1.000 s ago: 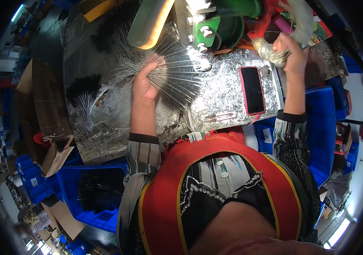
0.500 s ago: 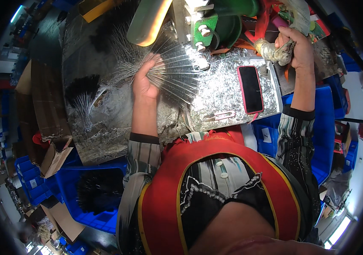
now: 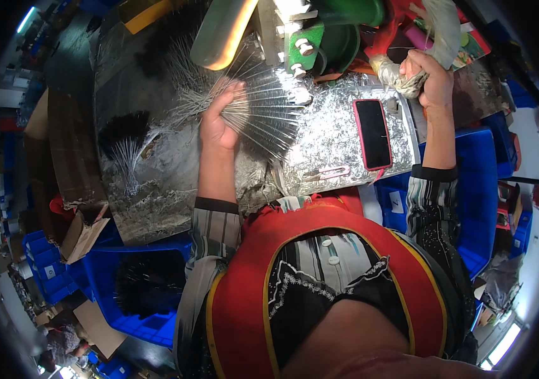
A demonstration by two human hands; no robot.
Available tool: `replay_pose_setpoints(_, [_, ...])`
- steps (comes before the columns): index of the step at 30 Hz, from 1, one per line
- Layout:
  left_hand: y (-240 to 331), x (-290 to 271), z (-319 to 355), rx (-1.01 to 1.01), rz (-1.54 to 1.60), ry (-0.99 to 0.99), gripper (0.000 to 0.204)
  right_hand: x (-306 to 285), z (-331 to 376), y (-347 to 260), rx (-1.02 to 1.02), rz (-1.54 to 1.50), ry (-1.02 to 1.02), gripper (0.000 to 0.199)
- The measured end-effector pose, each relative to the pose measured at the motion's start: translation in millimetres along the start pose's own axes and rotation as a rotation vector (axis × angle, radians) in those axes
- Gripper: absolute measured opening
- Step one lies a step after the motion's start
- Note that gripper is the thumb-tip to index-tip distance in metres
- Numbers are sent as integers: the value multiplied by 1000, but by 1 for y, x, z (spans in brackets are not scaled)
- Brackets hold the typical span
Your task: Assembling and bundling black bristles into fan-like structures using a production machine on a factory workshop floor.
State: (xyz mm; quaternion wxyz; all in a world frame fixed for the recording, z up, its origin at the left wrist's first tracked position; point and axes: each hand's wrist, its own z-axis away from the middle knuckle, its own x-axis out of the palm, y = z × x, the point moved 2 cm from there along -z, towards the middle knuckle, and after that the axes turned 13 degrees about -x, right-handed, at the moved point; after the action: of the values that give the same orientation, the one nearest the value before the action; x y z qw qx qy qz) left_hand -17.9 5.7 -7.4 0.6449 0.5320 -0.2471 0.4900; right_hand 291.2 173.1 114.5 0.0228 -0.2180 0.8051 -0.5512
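My left hand [image 3: 220, 125] is closed round a spread fan of thin metal wires [image 3: 270, 117]. Their free ends point right, close beside the green machine [image 3: 303, 54] with its bolts. More loose wires with dark bristles [image 3: 187, 72] lie just beyond this hand. Over at the right, my right hand [image 3: 433, 81] grips a cloth-wrapped handle [image 3: 401, 83] on the machine's red lever [image 3: 386, 41]. A separate bundle of black-bristled wires [image 3: 124, 142] rests on the worn tabletop, left of my left hand.
A pink-cased phone [image 3: 372, 134] and a small pink-handled tool [image 3: 334, 172] lie on a foil-covered board [image 3: 313, 151]. A lit lamp [image 3: 224, 31] hangs over the wires. Blue bins stand at left [image 3: 102, 268] and right [image 3: 478, 189]; the left one holds black bristles.
My right hand and the wrapped handle have moved left and slightly nearer to me. My left hand has shifted slightly right, with the wires still in it.
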Motion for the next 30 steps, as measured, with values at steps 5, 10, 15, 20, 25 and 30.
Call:
replay_pose_setpoints(5, [-3, 7, -3, 12, -14, 9, 35, -3, -5, -20, 144, 226, 23, 34])
replay_pose_setpoints(10, [-3, 6, -7, 36, 22, 10, 38, -5, -9, -18, 98, 153, 26, 27])
replay_pose_setpoints(15, [-2, 2, -5, 24, 5, -6, 34, 5, 13, 32, -404, -38, -33, 15])
replay_pose_setpoints(20, [2, 16, 9, -77, -330, 215, 26, -13, 6, 29, -214, -28, 22, 18])
replay_pose_setpoints(25, [3, 0, 8, -98, -282, 84, 28, 0, 3, 0, -26, 30, 40, 20])
replay_pose_setpoints(30, [1, 5, 7, -17, -143, 22, 30, -10, 2, 4, 21, 33, 91, 19])
